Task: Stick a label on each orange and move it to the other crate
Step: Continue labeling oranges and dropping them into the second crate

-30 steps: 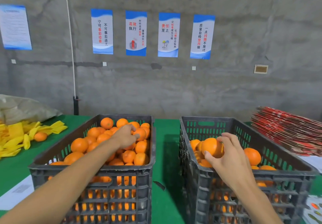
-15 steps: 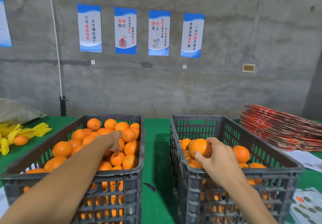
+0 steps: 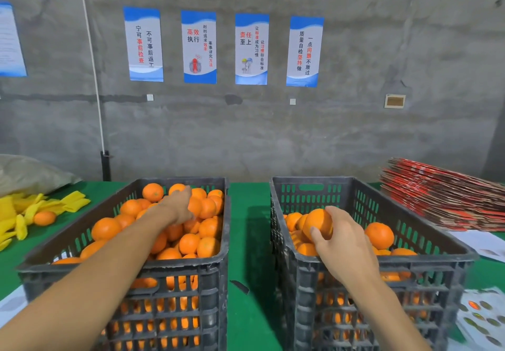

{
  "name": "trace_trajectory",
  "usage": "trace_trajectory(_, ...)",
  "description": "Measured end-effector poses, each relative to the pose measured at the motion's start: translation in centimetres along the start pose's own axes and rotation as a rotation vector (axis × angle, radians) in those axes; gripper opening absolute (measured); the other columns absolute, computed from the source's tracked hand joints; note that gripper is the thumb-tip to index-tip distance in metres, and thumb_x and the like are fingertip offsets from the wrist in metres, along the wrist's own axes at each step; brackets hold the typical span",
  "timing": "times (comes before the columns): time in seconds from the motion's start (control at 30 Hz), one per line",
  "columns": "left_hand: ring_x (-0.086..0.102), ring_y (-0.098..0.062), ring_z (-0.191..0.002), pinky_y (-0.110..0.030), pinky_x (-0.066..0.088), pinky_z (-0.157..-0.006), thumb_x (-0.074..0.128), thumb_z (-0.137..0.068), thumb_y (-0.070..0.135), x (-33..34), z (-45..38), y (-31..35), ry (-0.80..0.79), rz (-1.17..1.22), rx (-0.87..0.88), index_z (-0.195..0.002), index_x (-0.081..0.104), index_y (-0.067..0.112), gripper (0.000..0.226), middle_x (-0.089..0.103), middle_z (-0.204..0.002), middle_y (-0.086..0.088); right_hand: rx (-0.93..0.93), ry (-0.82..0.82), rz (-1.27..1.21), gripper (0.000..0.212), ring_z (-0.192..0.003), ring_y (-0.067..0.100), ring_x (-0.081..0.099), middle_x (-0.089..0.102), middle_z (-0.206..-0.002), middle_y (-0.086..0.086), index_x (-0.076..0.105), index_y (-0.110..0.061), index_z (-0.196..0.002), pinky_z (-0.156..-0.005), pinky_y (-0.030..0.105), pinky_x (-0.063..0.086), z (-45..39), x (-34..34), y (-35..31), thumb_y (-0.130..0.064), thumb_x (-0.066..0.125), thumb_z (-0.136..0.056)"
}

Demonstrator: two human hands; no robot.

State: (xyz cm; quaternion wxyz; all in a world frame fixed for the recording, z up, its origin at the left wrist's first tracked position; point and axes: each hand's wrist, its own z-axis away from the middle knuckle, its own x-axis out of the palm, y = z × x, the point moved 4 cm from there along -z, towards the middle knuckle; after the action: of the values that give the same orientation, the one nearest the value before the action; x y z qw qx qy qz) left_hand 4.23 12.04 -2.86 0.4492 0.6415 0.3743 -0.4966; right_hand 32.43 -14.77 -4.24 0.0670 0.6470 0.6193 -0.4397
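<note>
Grey concrete wall (image 3: 382, 137) fills the upper half of the frame, w/ four blue-and-white posters (image 3: 251, 49) in a row at upper centre. Green table (image 3: 247, 227) runs across the lower half. Left crate (image 3: 175, 264), lower left, dark grey plastic, heaped w/ oranges nearly to the rim. Right crate (image 3: 426, 262), lower right, same type, holds fewer oranges, piled toward its left side. Stack of red flat cartons (image 3: 442, 195) at right edge, mid-height. Yellow foam sleeves (image 3: 41, 208) at left edge, one loose orange among them. Label sheet (image 3: 483, 318) at bottom right corner. Left hand (image 3: 179, 206) reaches into the left crate, resting on the pile; fingers hidden, grip can't be told. Right hand (image 3: 341, 237) grips an orange (image 3: 318, 223) over the right crate, fingers curled round it, just above the fruit there.
</note>
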Motion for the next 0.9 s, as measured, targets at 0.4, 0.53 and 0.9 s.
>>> trace_trajectory(0.4, 0.065, -0.008, -0.111, -0.034, 0.058, -0.09, 0.08, -0.069, 0.067, 1.1, 17.7, 8.9, 0.47, 0.927, 0.516, -0.127, 0.058, 0.046, 0.065, 0.059, -0.124, 0.017, -0.437, 0.333, -0.123, 0.018, -0.115, 0.022, 0.062, 0.07, -0.122, 0.003, 0.074, -0.01, -0.109, -0.1, 0.035, 0.045, 3.8, -1.1, -2.1, -0.016, 0.062, -0.096)
trace_trajectory(0.53, 0.061, -0.011, -0.118, -0.041, 0.059, -0.09, 0.074, -0.073, 0.075, 8.3, 20.7, 10.3, 0.3, 0.946, 0.535, -0.133, 0.054, 0.049, 0.069, 0.051, -0.124, 0.021, -0.707, 0.288, -0.248, 0.016, -0.104, 0.023, 0.065, 0.07, -0.111, 0.003, 0.072, -0.007, -0.107, -0.093, 0.035, 0.048, 8.4, 0.4, -2.6, -0.012, 0.063, -0.096)
trace_trajectory(0.9, 0.056, 0.009, -0.11, -0.017, 0.05, -0.088, 0.07, -0.075, 0.079, 23.1, 21.8, 5.9, -0.076, 0.862, 0.296, -0.124, 0.042, 0.067, 0.058, 0.041, -0.121, 0.036, -0.369, -0.31, -0.367, 0.014, -0.088, 0.011, 0.066, 0.067, -0.11, -0.006, 0.071, -0.015, -0.111, -0.078, 0.036, 0.056, 17.6, 10.5, 2.5, -0.018, 0.066, -0.098)
